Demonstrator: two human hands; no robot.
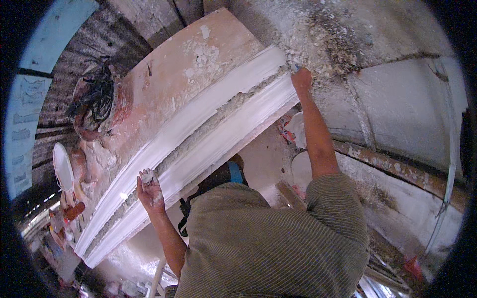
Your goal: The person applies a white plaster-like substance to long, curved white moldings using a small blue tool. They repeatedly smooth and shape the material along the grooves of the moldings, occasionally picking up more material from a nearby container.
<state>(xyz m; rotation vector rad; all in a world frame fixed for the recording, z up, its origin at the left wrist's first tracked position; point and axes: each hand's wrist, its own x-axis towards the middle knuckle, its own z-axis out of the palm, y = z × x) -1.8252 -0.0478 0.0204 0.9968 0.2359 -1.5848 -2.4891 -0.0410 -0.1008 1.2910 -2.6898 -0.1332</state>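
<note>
A long white plaster moulding [218, 116] runs slantwise across a pinkish work table [164, 74]. Between its two smooth white bands lies a rough grey groove [208, 126]. At its far right end my right hand [301, 82] is closed in a fist; a small blue bit [297, 67] shows at its top, most of it hidden by the fingers. Farther down the moulding, on the near left, my left hand [151, 193] is turned palm up, fingers curled round a whitish lump of plaster [147, 176].
Dried plaster flakes [203, 54] litter the table's far part. At left are a tangle of black cables [102, 92], a white oval dish [62, 166] and an orange-red cylinder [74, 211]. Crumbly debris [328, 39] lies beyond my right hand; a rusty beam [397, 166] crosses at right.
</note>
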